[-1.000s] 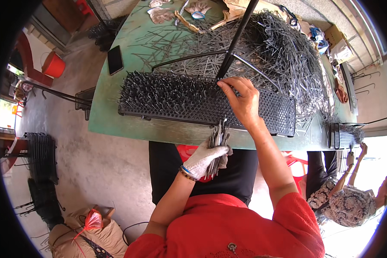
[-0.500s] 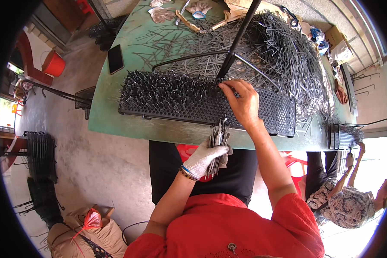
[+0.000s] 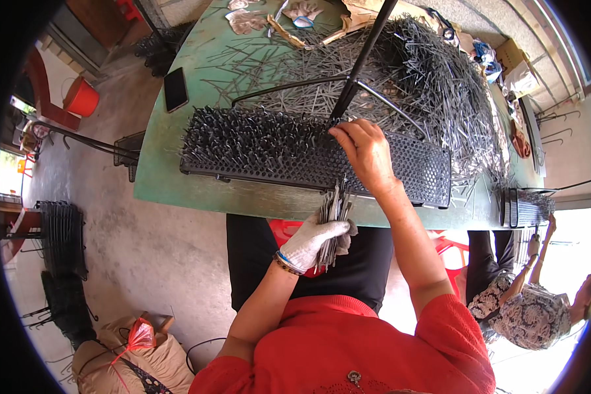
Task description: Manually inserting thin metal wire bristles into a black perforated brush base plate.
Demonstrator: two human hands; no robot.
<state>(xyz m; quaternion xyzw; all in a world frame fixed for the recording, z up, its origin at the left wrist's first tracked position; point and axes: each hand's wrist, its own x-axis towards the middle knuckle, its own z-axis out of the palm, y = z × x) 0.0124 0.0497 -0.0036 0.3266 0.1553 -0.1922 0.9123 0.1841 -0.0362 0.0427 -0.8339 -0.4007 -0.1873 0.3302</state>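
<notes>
A long black perforated plastic panel [image 3: 421,169] lies along the near edge of the green table. Thin dark strips [image 3: 243,139] stand upright, densely packed, in the holes of its left half; the right half shows bare holes. My left hand [image 3: 310,243], in a whitish work glove, grips a bundle of thin grey-black strips [image 3: 335,211] just in front of the panel's near edge. My bare right hand [image 3: 369,156] is over the panel at the border of the filled part, thumb and forefinger pinched together. Whatever is between those fingertips is too small to make out.
A black metal rod [image 3: 366,56] with bent legs rises behind the panel. Loose strips [image 3: 433,79] are heaped across the table's back right. A phone [image 3: 176,90] and gloves [image 3: 246,22] lie farther left. Another person [image 3: 532,315] works at a similar panel on the right.
My right hand has shifted slightly left along the border of the standing strips, still pinched. The left hand with its bundle stays almost in place.
</notes>
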